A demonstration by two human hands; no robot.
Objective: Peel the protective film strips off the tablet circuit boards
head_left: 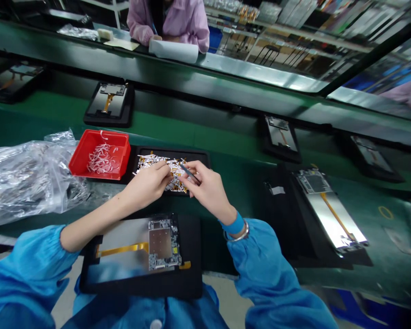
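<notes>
My left hand [150,182] and my right hand [208,188] meet over a black tray [202,159] heaped with small white and orange strips [157,161]. The left hand's fingers are pinched on one of the small strips. The right hand grips thin dark tweezers [191,174], tips pointing toward the left fingers. Just below the hands lies an open tablet back [137,249] in a black holder, with a circuit board [163,243] and an orange flex cable [123,249]. Both arms wear blue sleeves.
A red bin [99,153] of white strips stands left of the tray, beside a crumpled clear plastic bag [23,176]. Several more tablets in black holders [329,208] lie on the green belt. A person in a pink coat [171,20] works across the line.
</notes>
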